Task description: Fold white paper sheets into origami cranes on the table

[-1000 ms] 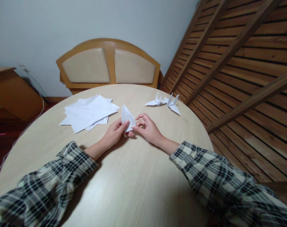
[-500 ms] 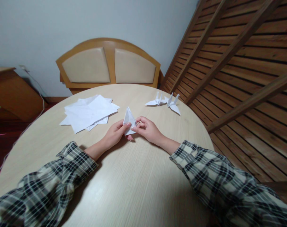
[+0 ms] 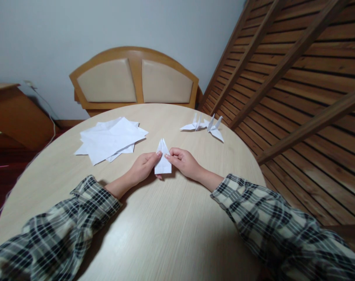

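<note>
A small piece of folded white paper [image 3: 163,168] is held just above the table, between both hands. Its top narrows to a split point and its lower edge is straight. My left hand [image 3: 145,166] pinches its left side, thumb on the front face and some fingers showing beneath. On the right edge, my right hand [image 3: 185,162] grips it between thumb and curled fingers. Beyond my right hand stand folded paper cranes [image 3: 215,130] with raised tips. To the far left of my hands lies a loose pile of white paper sheets [image 3: 110,138].
The round pale wooden table [image 3: 171,234] carries everything. Behind it is a headboard [image 3: 136,78] with two cream panels. A slatted wooden screen [image 3: 297,97] leans along the right side. At the left are a wooden cabinet [image 3: 16,113] and a white cord [image 3: 54,130].
The folded paper now shows a straight bottom edge and a split tip, where before it looked like a partly opened pointed shape. Both hands have moved slightly, with thumbs on its front.
</note>
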The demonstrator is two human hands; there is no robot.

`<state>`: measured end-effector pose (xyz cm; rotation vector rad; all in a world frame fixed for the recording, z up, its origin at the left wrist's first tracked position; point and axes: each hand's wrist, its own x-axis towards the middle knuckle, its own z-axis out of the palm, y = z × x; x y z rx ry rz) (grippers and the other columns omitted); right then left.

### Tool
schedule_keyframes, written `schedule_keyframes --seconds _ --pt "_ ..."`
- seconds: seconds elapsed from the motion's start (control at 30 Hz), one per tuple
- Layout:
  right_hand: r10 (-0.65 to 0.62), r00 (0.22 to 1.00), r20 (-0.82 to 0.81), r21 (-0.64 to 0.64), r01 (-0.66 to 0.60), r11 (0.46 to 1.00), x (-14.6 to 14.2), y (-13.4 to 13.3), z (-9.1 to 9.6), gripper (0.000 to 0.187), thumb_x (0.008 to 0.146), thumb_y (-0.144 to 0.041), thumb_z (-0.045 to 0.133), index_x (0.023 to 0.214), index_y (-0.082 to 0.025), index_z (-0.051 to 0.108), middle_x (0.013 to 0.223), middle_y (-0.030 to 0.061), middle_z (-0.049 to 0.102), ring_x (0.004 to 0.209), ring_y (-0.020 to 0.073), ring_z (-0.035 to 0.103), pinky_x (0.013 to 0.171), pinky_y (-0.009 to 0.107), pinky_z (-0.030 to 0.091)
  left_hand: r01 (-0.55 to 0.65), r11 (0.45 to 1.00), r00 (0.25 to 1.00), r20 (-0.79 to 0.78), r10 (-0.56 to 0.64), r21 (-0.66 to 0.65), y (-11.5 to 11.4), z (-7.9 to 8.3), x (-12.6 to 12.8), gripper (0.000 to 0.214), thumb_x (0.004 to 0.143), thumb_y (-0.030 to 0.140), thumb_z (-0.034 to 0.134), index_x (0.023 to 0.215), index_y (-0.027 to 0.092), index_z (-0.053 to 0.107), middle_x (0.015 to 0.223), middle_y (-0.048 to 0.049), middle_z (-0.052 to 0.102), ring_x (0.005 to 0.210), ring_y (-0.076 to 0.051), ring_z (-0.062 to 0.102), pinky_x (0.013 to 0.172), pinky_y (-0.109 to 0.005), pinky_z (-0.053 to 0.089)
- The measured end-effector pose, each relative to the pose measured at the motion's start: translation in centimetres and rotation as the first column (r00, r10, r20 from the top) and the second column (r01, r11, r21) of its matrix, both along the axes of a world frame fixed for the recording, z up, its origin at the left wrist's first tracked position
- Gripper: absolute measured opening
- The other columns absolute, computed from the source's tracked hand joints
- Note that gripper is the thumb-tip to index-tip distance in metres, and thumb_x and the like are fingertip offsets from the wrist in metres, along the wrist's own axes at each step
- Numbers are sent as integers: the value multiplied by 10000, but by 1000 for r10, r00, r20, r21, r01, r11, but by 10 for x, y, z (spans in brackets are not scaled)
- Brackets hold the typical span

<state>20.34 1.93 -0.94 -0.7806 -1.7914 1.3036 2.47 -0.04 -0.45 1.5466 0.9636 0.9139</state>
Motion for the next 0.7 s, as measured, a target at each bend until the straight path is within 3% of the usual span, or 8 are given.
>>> schedule_keyframes --seconds 0.17,0.33,0.7 --pt "5 1000 -6 12 -4 1000 1 1 1 357 896 -454 530 663 -187 484 650 -26 484 643 117 470 654 274 389 17 1000 998 -52 -17 6 -1 0 -2 503 913 559 448 720 122 604 562 -44 620 463 -135 597 445 -243 499" --pt "10 999 -33 -20 -10 1000 0 2 1 311 865 -470 566 729 -193 524 703 -12 525 681 135 501 654 277 411 96 994 986 -143 -89 42 -3 0 -2 545 929 574 411 669 133 599 512 -54 626 456 -131 589 454 -229 463" --pt "-113 992 -60 38 116 993 -1 4 2 363 872 -480 552 644 -204 494 650 -21 468 641 128 441 639 280 392 140 986 955 -274 -110 91 -7 1 -2 507 934 512 411 601 161 561 469 -25 595 428 -115 535 436 -212 395"
